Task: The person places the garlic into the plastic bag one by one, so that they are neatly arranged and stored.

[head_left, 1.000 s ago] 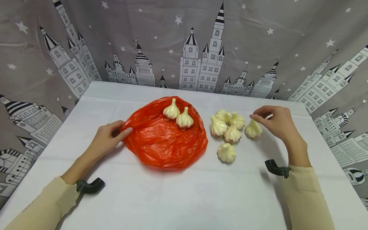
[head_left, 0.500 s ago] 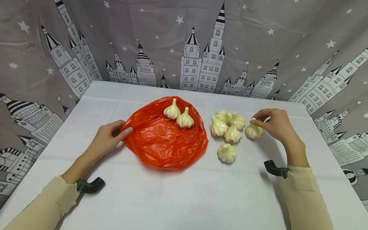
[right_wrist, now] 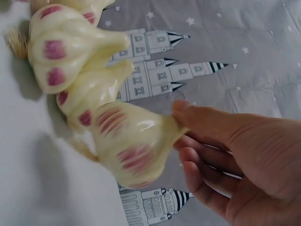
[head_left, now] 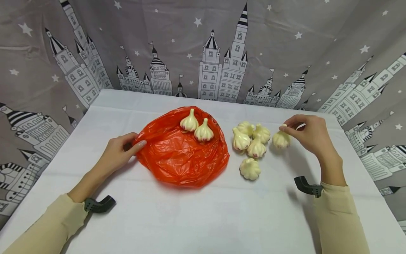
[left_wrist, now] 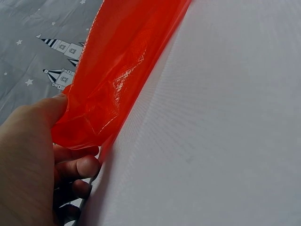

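My left hand (head_left: 118, 151) pinches the left edge of a red plastic bag (head_left: 180, 162), thumb over the film, as the left wrist view also shows. On the bag's far right part lie two garlic bulbs, one (head_left: 189, 121) behind the other (head_left: 204, 131). My right hand (head_left: 306, 132) pinches a garlic bulb (right_wrist: 134, 141) by its stem between thumb and fingers. That bulb hangs just right of a tight cluster of several garlic bulbs (head_left: 257, 147). A single garlic bulb (head_left: 250, 169) lies nearer to me, stem hidden.
A white cloth (head_left: 203, 218) covers the table. Behind and at both sides hangs a grey curtain (head_left: 177, 21) printed with castles and stars. Each wrist carries a dark camera mount, one on the left wrist (head_left: 99, 204) and one on the right wrist (head_left: 307, 187).
My right hand has closed on the rightmost bulb's stem, then lifted it slightly up and away. My left hand and the bag have stayed put.
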`<state>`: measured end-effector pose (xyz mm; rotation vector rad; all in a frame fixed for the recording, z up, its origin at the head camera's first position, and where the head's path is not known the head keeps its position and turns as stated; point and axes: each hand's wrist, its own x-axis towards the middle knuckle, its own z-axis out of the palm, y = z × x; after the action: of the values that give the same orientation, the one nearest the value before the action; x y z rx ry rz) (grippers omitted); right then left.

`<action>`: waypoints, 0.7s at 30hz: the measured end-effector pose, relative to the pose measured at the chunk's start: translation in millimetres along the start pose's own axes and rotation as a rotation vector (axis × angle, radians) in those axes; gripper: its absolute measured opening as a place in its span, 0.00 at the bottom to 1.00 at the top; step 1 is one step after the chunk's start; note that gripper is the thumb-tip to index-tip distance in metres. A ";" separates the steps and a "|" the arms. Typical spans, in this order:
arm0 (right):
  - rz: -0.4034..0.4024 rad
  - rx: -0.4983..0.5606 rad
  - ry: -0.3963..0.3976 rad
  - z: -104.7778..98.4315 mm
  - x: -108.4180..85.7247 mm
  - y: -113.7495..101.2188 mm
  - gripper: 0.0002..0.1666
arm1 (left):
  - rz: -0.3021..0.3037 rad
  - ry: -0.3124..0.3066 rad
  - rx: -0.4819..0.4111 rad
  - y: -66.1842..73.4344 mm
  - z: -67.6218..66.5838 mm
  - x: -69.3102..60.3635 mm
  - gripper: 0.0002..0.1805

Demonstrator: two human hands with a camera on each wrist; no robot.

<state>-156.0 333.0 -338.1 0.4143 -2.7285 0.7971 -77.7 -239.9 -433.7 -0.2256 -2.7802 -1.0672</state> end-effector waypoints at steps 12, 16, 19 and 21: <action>0.036 0.058 0.137 0.5 4.2 -11.3 0.12 | 0.007 0.008 0.013 1.2 -0.3 0.4 0.18; 0.031 0.071 0.138 -0.8 7.8 -13.5 0.13 | -0.009 0.004 0.016 2.7 -0.2 0.6 0.19; 0.032 0.083 0.144 -3.1 9.2 -15.9 0.13 | -0.024 -0.001 0.008 5.4 0.2 1.7 0.19; 0.031 0.098 0.145 -4.5 10.1 -18.3 0.13 | -0.032 -0.003 0.004 7.4 0.3 2.4 0.20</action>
<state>-158.2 318.7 -322.4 0.3210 -2.5749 0.9346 -78.6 -234.0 -428.7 -0.1828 -2.7973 -1.0694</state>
